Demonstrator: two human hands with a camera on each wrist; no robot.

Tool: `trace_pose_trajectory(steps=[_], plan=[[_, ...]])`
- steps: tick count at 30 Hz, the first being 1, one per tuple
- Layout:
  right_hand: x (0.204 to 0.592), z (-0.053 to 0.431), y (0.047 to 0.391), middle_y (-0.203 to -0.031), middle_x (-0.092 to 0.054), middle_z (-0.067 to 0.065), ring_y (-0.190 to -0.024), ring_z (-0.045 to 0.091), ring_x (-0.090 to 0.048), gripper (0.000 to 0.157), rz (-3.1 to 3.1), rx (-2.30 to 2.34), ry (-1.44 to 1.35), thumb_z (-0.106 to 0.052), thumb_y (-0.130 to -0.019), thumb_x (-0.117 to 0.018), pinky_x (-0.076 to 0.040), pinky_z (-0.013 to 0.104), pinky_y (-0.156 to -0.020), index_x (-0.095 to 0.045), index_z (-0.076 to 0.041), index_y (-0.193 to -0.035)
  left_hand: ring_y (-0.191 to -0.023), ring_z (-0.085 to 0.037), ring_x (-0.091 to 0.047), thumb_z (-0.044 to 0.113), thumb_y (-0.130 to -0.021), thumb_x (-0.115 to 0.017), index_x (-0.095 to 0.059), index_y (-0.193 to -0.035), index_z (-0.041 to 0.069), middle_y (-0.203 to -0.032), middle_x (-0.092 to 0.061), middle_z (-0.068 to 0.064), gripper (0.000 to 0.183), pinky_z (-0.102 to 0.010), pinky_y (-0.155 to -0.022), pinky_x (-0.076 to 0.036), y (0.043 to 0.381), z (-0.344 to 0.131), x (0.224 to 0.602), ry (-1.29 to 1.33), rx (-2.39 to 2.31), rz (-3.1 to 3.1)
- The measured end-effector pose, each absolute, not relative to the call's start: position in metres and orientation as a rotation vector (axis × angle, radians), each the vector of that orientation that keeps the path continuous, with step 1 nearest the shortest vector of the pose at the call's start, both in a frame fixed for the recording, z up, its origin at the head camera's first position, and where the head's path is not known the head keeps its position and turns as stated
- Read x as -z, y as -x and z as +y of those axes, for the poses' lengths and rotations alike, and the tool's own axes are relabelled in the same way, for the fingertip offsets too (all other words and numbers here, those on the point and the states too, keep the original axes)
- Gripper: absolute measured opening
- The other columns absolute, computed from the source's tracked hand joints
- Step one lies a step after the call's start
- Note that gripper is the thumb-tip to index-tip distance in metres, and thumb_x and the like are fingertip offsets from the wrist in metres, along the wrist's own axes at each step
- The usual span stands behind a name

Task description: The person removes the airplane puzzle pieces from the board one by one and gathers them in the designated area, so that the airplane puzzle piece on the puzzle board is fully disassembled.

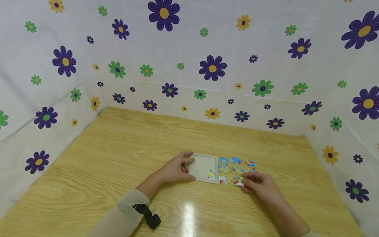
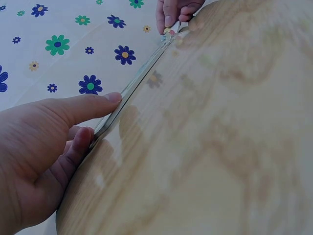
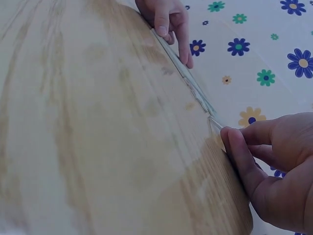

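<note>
A square, pale puzzle tray (image 1: 201, 168) with a raised rim lies on the wooden table. Inside its lower right corner sits one puzzle piece (image 1: 210, 174), yellow, white and blue. My left hand (image 1: 177, 168) holds the tray at its left side, thumb by the near corner and fingers at the far one. Between thumb and fingertips, my right hand (image 1: 262, 187) pinches a jigsaw piece (image 1: 238, 182) with a white corner and some red and yellow. The right wrist view shows that hand (image 3: 274, 166) low over the tabletop, gripping the piece's thin edge (image 3: 216, 124).
Several loose pieces lie in rows right of the tray, among them a blue piece (image 1: 236, 160) and a white and red piece (image 1: 223, 180). A flower-printed cloth (image 1: 183, 75) stands around the table's (image 1: 124, 141) back and sides. A black strap (image 1: 148, 215) hangs from the left sleeve.
</note>
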State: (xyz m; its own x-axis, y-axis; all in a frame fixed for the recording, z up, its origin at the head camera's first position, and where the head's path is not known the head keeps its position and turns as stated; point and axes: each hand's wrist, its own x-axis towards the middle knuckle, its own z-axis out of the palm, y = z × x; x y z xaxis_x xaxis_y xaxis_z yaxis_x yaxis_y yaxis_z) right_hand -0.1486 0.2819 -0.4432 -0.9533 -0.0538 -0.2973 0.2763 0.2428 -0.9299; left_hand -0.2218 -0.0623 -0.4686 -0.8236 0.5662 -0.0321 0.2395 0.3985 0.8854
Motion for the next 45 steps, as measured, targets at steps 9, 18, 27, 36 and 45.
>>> trace_pose_trajectory(steps=[9,18,27,36,45], plan=[[0.444,0.279,0.149,-0.104,-0.070,0.006,-0.082,0.014,-0.073,0.037,2.277,1.755,-0.238,-0.004,-0.096,-0.064,-0.060,0.025,-0.076,-0.058,0.013,-0.129,-0.084,-0.013,-0.052,0.021,-0.081,-0.085,-0.051,-0.145,0.001,-0.161,-0.029,-0.003,0.075,-0.020,-0.072,-0.046,0.221,-0.063,0.467,-0.705,-1.397,2.325],[0.442,0.278,0.147,-0.107,-0.069,0.010,-0.082,0.015,-0.073,0.039,2.291,1.753,-0.218,-0.003,-0.096,-0.065,-0.060,0.026,-0.076,-0.055,0.014,-0.129,-0.084,-0.013,-0.052,0.022,-0.081,-0.085,-0.051,-0.145,0.001,-0.161,-0.030,-0.003,0.075,-0.019,-0.072,-0.046,0.223,-0.063,0.471,-0.694,-1.401,2.325],[0.435,0.266,0.152,-0.110,-0.068,0.015,-0.086,0.016,-0.073,0.040,2.334,1.735,-0.149,-0.007,-0.095,-0.067,-0.060,0.026,-0.078,-0.057,0.012,-0.130,-0.084,-0.012,-0.052,0.022,-0.080,-0.086,-0.051,-0.145,0.003,-0.160,-0.031,-0.001,0.076,-0.020,-0.071,-0.046,0.222,-0.063,0.469,-0.681,-1.399,2.328],[0.432,0.242,0.163,-0.110,-0.064,0.015,-0.088,0.012,-0.070,0.035,2.349,1.717,-0.071,-0.002,-0.093,-0.067,-0.060,0.027,-0.078,-0.062,0.010,-0.126,-0.084,-0.012,-0.052,0.022,-0.081,-0.086,-0.051,-0.145,0.003,-0.160,-0.031,0.000,0.075,-0.020,-0.072,-0.047,0.222,-0.062,0.468,-0.690,-1.377,2.342],[0.428,0.216,0.173,-0.103,-0.067,0.015,-0.081,0.016,-0.072,0.033,2.384,1.608,0.069,-0.008,-0.092,-0.070,-0.060,0.027,-0.071,-0.067,0.006,-0.122,-0.085,-0.011,-0.053,0.022,-0.081,-0.085,-0.052,-0.145,0.002,-0.160,-0.031,-0.001,0.075,-0.019,-0.073,-0.047,0.222,-0.063,0.469,-0.696,-1.380,2.342]])
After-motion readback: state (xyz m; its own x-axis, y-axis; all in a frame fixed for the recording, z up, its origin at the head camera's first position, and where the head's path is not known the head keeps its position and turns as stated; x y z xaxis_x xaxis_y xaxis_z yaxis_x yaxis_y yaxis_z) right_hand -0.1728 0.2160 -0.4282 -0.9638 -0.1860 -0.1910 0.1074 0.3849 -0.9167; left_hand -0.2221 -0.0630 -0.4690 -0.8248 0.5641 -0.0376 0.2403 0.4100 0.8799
